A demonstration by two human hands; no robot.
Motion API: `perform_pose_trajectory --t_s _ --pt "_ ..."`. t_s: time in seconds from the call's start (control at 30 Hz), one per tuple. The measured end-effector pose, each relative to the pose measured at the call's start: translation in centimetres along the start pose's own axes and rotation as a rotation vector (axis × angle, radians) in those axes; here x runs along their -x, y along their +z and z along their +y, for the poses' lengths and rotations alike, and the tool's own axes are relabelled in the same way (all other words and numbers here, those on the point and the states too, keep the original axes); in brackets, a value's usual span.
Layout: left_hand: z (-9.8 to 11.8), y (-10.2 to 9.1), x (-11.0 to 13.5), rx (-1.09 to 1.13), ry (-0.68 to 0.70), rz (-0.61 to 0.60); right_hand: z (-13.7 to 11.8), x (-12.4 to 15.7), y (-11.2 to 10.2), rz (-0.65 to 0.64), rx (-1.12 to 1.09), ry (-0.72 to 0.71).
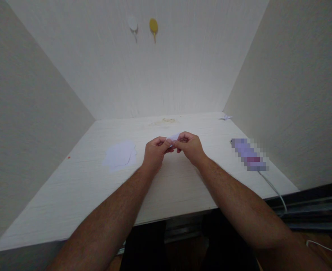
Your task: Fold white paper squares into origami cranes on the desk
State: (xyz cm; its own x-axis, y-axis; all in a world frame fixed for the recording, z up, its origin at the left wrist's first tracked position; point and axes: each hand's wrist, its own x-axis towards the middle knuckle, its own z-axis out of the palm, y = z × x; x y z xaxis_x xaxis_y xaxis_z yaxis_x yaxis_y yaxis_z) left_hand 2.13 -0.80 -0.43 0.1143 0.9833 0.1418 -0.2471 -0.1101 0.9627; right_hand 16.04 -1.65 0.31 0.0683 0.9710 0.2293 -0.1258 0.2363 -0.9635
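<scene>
Above the middle of the table, my left hand (156, 148) and my right hand (190, 146) meet at a small piece of white paper (175, 137). Both hands pinch it between thumbs and fingers, the thumbs close together at its near edge. The paper looks folded, but its lower part is hidden behind my fingers. To the left of my left hand lies a loose stack of white paper sheets (120, 153), slightly fanned out.
The white table (84, 195) has walls on three sides. A blurred-out, phone-like item (249, 154) with a white cable (275, 191) lies at right. A small folded paper piece (226, 117) sits in the back right corner. Two hooks (153, 25) hang on the back wall.
</scene>
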Motion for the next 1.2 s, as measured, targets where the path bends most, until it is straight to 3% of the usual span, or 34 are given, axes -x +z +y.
perform_pose_trajectory --t_s 0.5,0.8,0.97,1.07,1.2 --pt "0.7 0.0 0.2 -0.047 -0.008 -0.043 -0.3 0.0 -0.1 0.008 -0.055 0.026" --pt "0.6 0.0 0.3 -0.103 -0.046 -0.072 -0.6 -0.8 -1.2 0.167 -0.202 0.022" --pt "0.5 0.0 0.1 -0.121 -0.063 0.035 -1.0 -1.3 -2.2 0.295 -0.29 0.014" --pt "0.6 0.1 0.0 -0.105 -0.055 0.047 -0.5 -0.9 -1.8 0.156 -0.213 0.052" --pt "0.7 0.2 0.3 -0.1 -0.066 -0.054 0.2 -0.4 -0.9 0.019 -0.057 0.079"
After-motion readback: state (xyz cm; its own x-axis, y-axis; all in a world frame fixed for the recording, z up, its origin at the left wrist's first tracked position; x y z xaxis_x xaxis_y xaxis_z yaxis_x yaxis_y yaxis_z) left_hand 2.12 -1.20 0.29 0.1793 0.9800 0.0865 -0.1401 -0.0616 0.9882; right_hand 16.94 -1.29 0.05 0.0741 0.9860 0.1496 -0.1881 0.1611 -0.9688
